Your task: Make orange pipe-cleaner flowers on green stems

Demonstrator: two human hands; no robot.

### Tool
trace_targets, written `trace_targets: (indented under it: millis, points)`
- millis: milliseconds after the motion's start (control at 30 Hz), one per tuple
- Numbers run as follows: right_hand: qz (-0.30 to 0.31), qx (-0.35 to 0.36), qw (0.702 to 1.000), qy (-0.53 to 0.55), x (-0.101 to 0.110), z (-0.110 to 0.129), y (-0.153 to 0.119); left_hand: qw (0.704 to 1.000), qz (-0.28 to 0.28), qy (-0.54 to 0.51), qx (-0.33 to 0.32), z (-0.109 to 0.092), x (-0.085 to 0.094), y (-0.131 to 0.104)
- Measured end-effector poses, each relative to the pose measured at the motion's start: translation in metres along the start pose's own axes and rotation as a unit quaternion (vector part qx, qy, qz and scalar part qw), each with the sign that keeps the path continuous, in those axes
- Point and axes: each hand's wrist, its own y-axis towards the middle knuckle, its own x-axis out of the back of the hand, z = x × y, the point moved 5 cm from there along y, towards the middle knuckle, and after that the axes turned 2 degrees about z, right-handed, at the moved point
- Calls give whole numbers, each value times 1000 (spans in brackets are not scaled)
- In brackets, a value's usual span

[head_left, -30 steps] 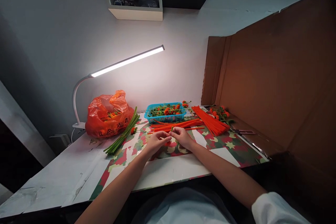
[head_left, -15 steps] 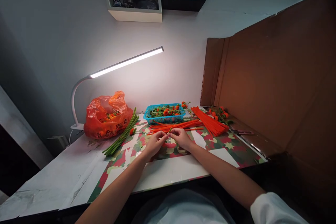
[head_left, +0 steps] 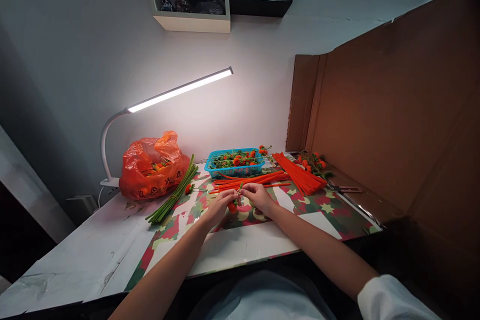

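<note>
Over the middle of the table, my left hand (head_left: 221,205) pinches a small orange flower (head_left: 232,207), its round head hanging below the fingertips. A thin green piece (head_left: 240,188) sticks up between both hands. My right hand (head_left: 258,197) is closed at that green part, thumb and finger pressed together; the exact grip is too small to see. Just behind the hands lie loose orange pipe cleaners (head_left: 249,180). A thick bundle of them (head_left: 300,174) fans out to the right. A single orange flower with a stem (head_left: 188,189) lies left of my hands.
A blue basket (head_left: 215,172) holds flowers with green stems. Left stand an orange plastic bag (head_left: 150,180), a green stem bundle (head_left: 173,197) and a lit lamp (head_left: 180,91). More flowers (head_left: 313,162), a cutter knife (head_left: 349,189) and a tall cardboard panel (head_left: 393,110) are on the right.
The orange flower head now shows below my left fingers, where it was hidden before. The green piece stands more upright between the fingertips. Both hands stay in nearly the same place.
</note>
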Motion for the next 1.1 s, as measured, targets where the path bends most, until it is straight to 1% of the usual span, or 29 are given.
trace_targets:
  millis: [133,267,467,833,1100]
  points:
    - [0,-12,1000,6,0,2,-2,1000,-8,4,2,3,0,0]
    - [-10,-14,1000,5,3,5,-4,999,-21,33,-5,9,-1,0]
    - [6,-12,1000,1,0,5,-4,996,-42,72,-24,13,-1,1]
    - [3,-10,1000,-11,1,2,-2,995,-10,100,-27,8,-3,-1]
    - [13,-5,1000,-21,1,-1,-1,992,-2,121,-26,0,-5,-2]
